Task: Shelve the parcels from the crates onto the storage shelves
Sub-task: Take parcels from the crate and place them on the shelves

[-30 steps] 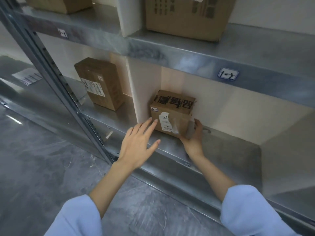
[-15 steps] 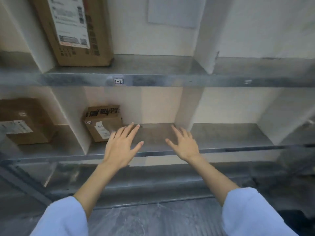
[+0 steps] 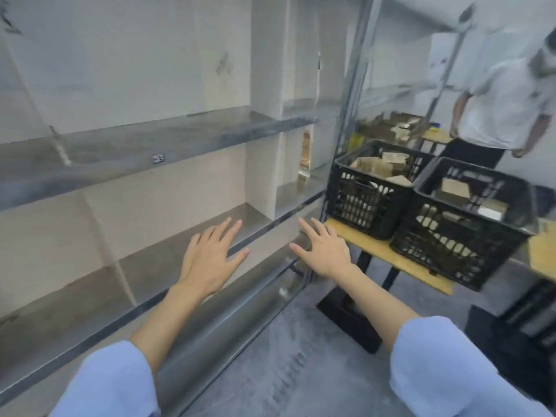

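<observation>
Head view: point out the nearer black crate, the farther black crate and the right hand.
nearer black crate (image 3: 445, 245): head view, on its slotted front wall.
farther black crate (image 3: 358, 203): head view, on its slotted front wall.
right hand (image 3: 326, 251): head view, on the back of the hand.

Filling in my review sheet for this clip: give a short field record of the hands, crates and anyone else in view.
left hand: open, empty, over the lower shelf edge
right hand: open, empty, near the table
near crate: black, on table, parcels inside
far crate: black, beside it, also holds parcels
bystander: standing behind the crates
stage: no parcel in hand
</observation>
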